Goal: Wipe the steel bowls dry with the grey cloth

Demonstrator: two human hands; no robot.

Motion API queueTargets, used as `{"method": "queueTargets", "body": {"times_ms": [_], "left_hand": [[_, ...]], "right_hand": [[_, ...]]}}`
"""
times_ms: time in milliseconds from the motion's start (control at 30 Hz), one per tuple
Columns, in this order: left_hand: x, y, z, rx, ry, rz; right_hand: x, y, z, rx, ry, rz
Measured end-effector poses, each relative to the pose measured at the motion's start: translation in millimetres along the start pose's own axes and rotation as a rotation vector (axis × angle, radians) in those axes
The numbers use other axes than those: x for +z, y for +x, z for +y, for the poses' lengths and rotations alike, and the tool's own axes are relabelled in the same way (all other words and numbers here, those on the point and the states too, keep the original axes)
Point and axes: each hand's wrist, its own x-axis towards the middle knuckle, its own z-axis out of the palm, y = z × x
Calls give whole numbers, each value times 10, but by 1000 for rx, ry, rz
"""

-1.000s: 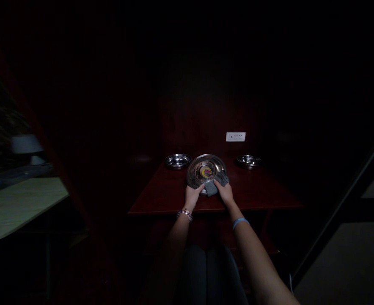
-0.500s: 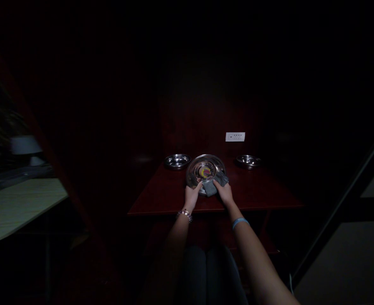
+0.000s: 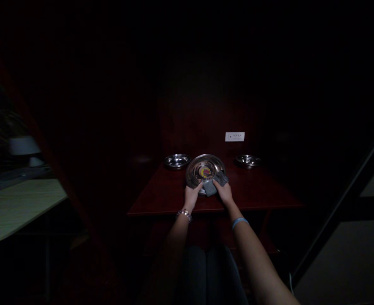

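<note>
A round steel plate (image 3: pixel 199 166) with a yellow and red sticker in its middle is tilted up on the dark red table (image 3: pixel 164 195). My left hand (image 3: pixel 191 195) grips the plate's near left rim, fingers curled round it. My right hand (image 3: pixel 224 192) presses a grey cloth (image 3: pixel 213 186) against the plate's lower right part, fingers closed on the cloth. A beaded bracelet is on my left wrist and a blue band on my right.
Two small steel bowls stand at the back of the table, one on the left (image 3: pixel 177 161), one on the right (image 3: pixel 248 160). A white socket plate (image 3: pixel 235 136) is on the dark wall behind. A pale tabletop (image 3: pixel 12 207) lies far left.
The cloth and my right hand have shifted slightly on the plate; everything else stays where it was.
</note>
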Motion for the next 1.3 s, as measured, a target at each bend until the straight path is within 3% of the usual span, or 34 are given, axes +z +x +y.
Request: {"method": "queueTargets", "body": {"times_ms": [600,1300], "left_hand": [[-21,31,-123,12,-14,-91],[-18,22,-118,16,-16,-82]], "right_hand": [[-16,-17,-51,22,-12,0],[-23,-30,-66,26,-21,8]]}}
